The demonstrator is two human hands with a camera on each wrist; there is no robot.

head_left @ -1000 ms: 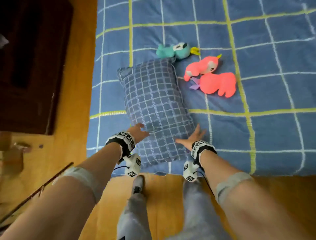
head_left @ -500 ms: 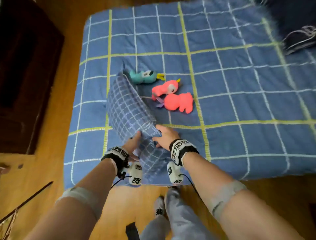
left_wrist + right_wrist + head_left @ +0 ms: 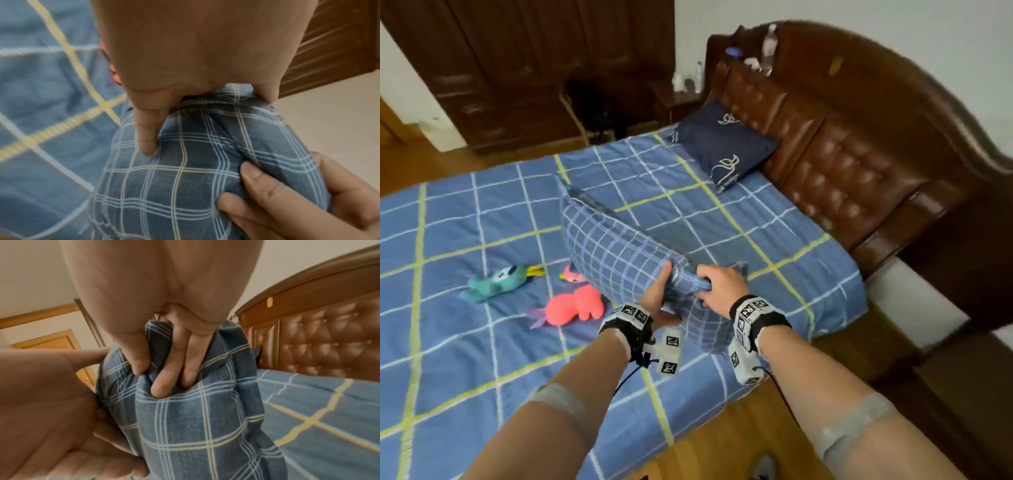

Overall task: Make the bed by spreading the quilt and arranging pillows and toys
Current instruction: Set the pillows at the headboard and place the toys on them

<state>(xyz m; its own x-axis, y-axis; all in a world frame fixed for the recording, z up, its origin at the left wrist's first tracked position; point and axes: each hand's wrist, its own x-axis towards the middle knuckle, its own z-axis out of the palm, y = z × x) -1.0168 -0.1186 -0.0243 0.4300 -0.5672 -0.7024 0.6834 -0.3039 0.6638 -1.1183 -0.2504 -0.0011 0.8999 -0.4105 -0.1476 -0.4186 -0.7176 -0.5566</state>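
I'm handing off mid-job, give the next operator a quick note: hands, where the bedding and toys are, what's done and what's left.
Hands: left hand and right hand both grip the near end of the blue plaid pillow, lifted off the bed.
Things: blue checked quilt lies spread over the mattress. Navy embroidered pillow leans against the brown tufted headboard. Teal plush bird and pink plush flamingo lie mid-bed.
Done: quilt spread, one pillow placed.
Left: probably set the plaid pillow at the headboard, then arrange both toys.

Both hands (image 3: 690,294) have lifted the checked pillow (image 3: 616,253) off the quilt (image 3: 465,342), fingers bunching its end.
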